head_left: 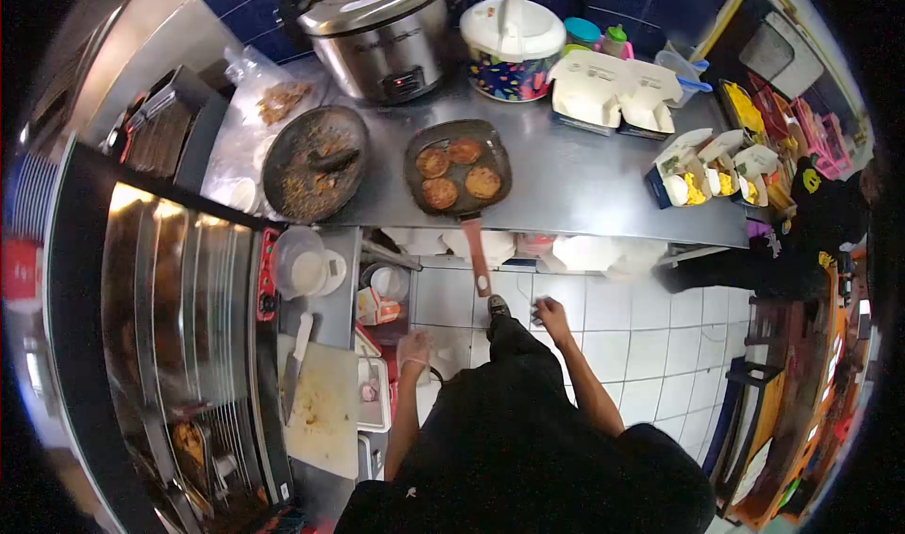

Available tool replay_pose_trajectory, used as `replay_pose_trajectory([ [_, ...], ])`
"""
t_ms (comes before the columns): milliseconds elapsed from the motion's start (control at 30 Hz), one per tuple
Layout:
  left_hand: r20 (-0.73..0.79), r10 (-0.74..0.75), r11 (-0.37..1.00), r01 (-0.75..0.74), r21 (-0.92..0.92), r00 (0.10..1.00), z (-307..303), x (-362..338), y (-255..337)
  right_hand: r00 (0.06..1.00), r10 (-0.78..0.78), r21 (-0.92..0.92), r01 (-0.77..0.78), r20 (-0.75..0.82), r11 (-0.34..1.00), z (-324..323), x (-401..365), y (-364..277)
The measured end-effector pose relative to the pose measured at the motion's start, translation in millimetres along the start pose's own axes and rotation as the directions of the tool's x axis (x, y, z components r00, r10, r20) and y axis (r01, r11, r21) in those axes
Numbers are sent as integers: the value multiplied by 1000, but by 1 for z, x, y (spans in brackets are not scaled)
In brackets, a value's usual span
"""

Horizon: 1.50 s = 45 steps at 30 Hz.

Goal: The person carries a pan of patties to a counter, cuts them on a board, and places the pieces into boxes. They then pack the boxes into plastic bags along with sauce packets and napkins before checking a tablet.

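My left hand, in what looks like a clear glove, hangs with loosely parted fingers beside the low shelf and holds nothing visible. Over the tiled floor, my right hand is closed on something small and dark that I cannot make out. Between and beyond my hands, a square pan with several browned patties rests on the steel counter. Its reddish handle sticks out past the counter edge towards me. Left of it lies a round dark pan with food scraps and a dark utensil.
A steel cooker and a patterned container stand behind the pans. Open cartons and filled boxes sit at right, near a person in black. A knife lies on the board beside a glass-fronted cabinet.
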State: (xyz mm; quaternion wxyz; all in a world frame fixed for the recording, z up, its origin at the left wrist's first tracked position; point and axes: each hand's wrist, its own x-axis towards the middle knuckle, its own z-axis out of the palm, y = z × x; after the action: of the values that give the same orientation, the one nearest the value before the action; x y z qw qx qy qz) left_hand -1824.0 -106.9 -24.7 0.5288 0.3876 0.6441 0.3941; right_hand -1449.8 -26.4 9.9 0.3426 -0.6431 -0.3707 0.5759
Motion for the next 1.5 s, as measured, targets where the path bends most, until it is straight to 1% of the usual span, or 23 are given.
replay_pose_trajectory([
  [67,-38,-32,996,29,-84,999,4,27,40,981,-36,168,4,191,986,12,27,-28],
  [133,-59,-79,991,72,-111,995,-9,33,51,960,4,81,-28,281,996,23,59,-25],
  [200,-32,-139,974,131,-183,990,-33,36,52,972,57,180,-100,228,979,39,79,-9],
  [267,50,-188,903,193,-384,981,-69,28,45,988,90,-68,-82,125,994,25,65,-34],
  [300,180,-167,786,241,-569,969,-92,22,40,989,124,-176,-107,87,979,18,64,-34],
  [333,474,-13,470,424,-774,881,-121,16,34,992,116,-167,-106,51,980,11,61,-31],
  [367,731,227,131,724,-678,643,-142,8,35,990,119,-276,-136,-77,951,5,57,-19],
  [433,405,-68,468,388,-794,912,-195,-22,7,984,122,-372,-161,-128,914,-11,62,44],
  [467,-2,-208,733,155,-662,978,-186,-28,17,962,224,-304,-263,-158,915,-20,53,47],
  [533,-520,-99,993,119,5,848,-178,-32,40,926,321,-374,-374,-199,849,-39,27,64],
  [600,-691,190,835,255,488,698,-178,-27,66,900,341,-513,-435,-272,740,-48,9,98],
  [733,-687,487,571,399,718,540,-214,-29,81,764,604,-277,-645,-227,712,-50,-27,99],
  [867,-768,438,547,540,640,467,-217,-105,51,846,533,-49,-532,12,845,-35,-19,111],
  [900,-797,420,547,580,604,435,-210,-121,44,848,526,-135,-515,63,846,-36,6,123],
  [967,-834,398,517,657,548,382,-203,-142,37,971,-48,-68,66,233,996,-25,22,110],
  [1000,-839,392,504,674,539,378,-200,-144,35,962,157,-10,-159,224,987,-22,51,108],
  [1033,-844,385,489,694,529,372,-196,-148,33,928,-88,0,95,362,995,-15,69,100],
  [1100,-854,378,468,722,510,358,-196,-153,23,966,10,230,-71,258,971,46,52,-13],
  [1167,-889,382,536,723,436,253,-196,-170,-24,925,101,301,-220,366,928,98,40,-94],
  [1233,-910,388,606,702,374,150,-186,-177,-49,906,86,293,-223,415,930,126,37,-137],
  [1333,-872,449,431,807,404,197,-187,-172,-32,880,97,254,-238,466,937,149,54,-141],
  [1400,-977,141,861,468,201,159,-183,-153,71,884,154,183,-257,442,949,136,72,-145],
  [1500,-926,251,887,316,337,282,-171,-119,109,945,16,23,-25,326,999,131,62,-146],
])
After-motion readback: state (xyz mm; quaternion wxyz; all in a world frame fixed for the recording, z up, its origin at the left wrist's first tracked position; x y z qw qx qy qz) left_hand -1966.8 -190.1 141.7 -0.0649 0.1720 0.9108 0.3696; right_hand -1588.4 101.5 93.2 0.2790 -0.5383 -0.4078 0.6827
